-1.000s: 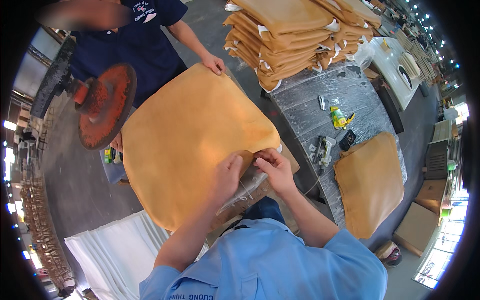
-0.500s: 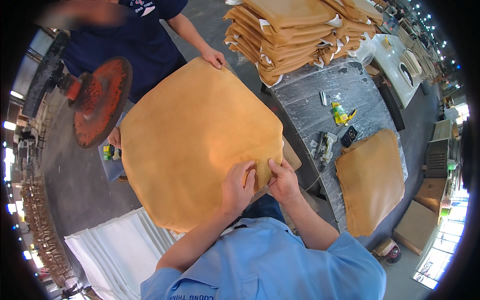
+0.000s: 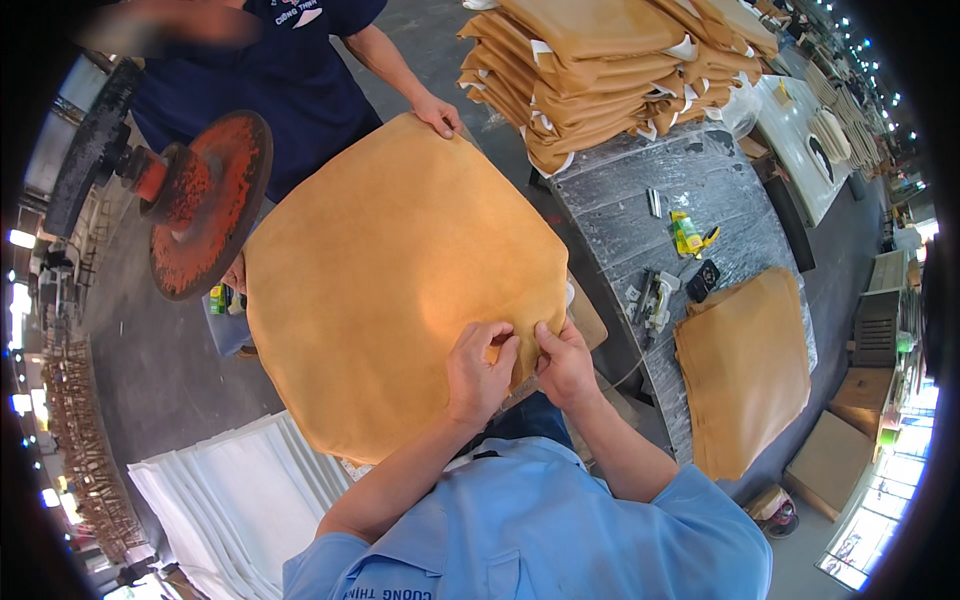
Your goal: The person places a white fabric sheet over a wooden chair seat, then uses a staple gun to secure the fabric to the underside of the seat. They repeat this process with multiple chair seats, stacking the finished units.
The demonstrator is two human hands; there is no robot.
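A large tan leather-like cover [image 3: 390, 270] with rounded corners lies stretched over a broad padded shape in front of me. At its near right corner my left hand [image 3: 482, 372] has its fingers curled and its thumb against them, pinching a fold of the cover. Just beside it my right hand [image 3: 566, 365] grips the cover's edge, thumb on top and the other fingers out of sight beneath. Across from me, a co-worker's hand [image 3: 438, 115] rests on the far corner, and their other hand [image 3: 236, 274] holds the left edge.
A worn red-and-black round plate [image 3: 212, 205] hangs at the left. To the right, a plastic-covered table [image 3: 620, 215] bears stacked tan covers [image 3: 600, 75], flat tan sheets [image 3: 745, 375], a staple gun [image 3: 656, 300] and a yellow-green packet [image 3: 686, 234]. White sheets [image 3: 240, 505] stand at lower left.
The view has shifted slightly. My left thumb and fingers have drawn closer together at the fold; my right hand keeps its grip on the edge.
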